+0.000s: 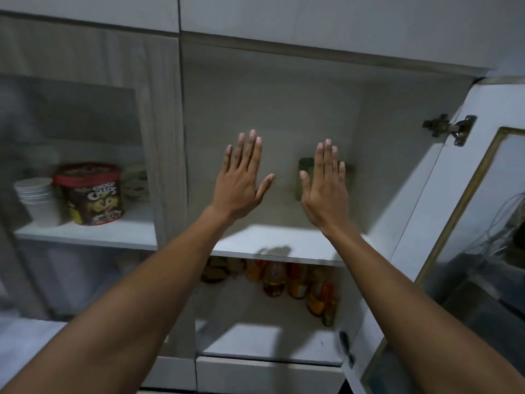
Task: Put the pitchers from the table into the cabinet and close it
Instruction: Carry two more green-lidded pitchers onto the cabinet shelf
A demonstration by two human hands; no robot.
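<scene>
Both arms raised, left hand (241, 180) and right hand (324, 189) flat, fingers (251, 149) spread

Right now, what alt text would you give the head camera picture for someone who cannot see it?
Two bare, empty hands, left hand and right hand, are held up flat before an open cabinet, its door swung right. A green jar sits partly hidden behind the right hand; bottles stand on the shelf below.

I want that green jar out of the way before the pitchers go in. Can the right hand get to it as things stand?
Probably yes. The right hand is open, empty and raised directly in front of the green jar on the upper shelf. The cabinet door is swung open, and nothing visible stands between them.
</scene>
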